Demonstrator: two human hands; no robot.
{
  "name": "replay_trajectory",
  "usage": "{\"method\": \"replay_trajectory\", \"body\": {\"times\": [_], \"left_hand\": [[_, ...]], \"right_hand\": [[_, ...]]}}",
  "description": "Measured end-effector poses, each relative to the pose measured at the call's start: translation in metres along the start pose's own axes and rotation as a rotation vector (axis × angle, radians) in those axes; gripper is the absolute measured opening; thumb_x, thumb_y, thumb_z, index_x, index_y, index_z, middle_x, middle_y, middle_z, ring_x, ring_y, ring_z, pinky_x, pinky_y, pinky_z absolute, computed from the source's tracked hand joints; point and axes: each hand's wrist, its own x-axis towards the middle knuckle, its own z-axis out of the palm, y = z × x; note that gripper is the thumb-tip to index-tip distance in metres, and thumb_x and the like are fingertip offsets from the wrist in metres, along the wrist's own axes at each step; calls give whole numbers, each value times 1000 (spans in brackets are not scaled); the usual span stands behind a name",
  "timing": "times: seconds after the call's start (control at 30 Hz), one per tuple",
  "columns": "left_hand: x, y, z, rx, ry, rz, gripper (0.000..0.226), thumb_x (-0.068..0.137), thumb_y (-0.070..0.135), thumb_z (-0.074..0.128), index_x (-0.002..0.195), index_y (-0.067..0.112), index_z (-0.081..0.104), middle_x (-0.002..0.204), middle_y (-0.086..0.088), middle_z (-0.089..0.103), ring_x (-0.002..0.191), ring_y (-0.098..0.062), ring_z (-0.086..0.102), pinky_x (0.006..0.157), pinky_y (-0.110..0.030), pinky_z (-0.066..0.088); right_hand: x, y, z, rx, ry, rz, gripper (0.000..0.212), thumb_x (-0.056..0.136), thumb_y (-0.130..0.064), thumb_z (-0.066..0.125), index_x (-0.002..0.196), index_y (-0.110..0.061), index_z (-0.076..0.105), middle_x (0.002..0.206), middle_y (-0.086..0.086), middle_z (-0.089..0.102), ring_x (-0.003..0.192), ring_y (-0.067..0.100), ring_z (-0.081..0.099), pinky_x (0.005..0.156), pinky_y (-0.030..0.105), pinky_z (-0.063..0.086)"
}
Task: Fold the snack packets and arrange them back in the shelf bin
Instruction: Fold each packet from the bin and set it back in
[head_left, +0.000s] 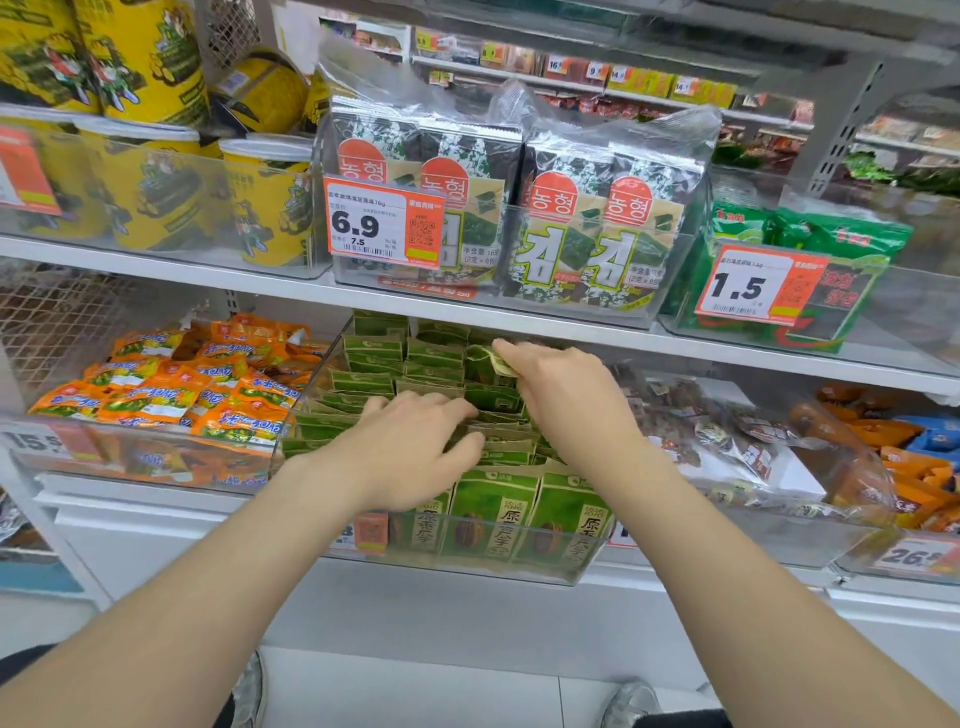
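Lower store shelf (130, 501): clear bin (311, 395) packed w/ rows of green snack packets (493, 512). L hand (415, 441) rests open on the mid rows, fingers spread. R hand (563, 395) pinches one packet (485, 361) nr the back.

L hand (415, 447): fingertips sunk among green packets (493, 402), out of sight; grip unclear. R hand (561, 395) pinches raised packet (480, 358), which covers its fingertips. Back packet rows vanish under upper shelf (467, 312). Bin tag (371, 532) mostly behind L wrist. 6.9 tag (382, 223) fine print too small. Far aisle (597, 78) blurred. R-edge tag (919, 556) cut off.
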Motion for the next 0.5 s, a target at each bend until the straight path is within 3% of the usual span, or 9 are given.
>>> {"method": "replay_trajectory", "body": {"times": [0.17,0.27,0.4,0.5], "left_hand": [[2,-1,1,31,-26,27,60,105,61,29,156,31,42,150,1,57,137,-29,48,114,-60,33],[2,-3,3,30,-22,40,60,105,60,30,156,31,43,149,1,57,136,-29,47,115,-59,33],[1,-4,3,29,-25,53,58,105,60,32,154,32,44,145,1,57,134,-28,46,113,-56,31],[0,-4,1,17,-31,46,59,106,60,33,157,32,41,147,0,56,136,-29,45,115,-57,30]], "right_hand": [[27,-10,15,101,-435,54,48,97,4,50,143,-11,55,119,20,66,106,43,68,83,47,60],[48,-11,20,122,-605,80,34,101,-1,46,132,-6,55,125,21,59,112,42,63,88,45,53],[77,-13,37,135,-741,148,35,103,-11,42,134,-9,56,133,17,57,113,38,58,95,42,50],[82,-17,45,104,-779,165,40,105,-31,33,132,-15,59,133,16,60,120,36,51,109,52,33]]}}
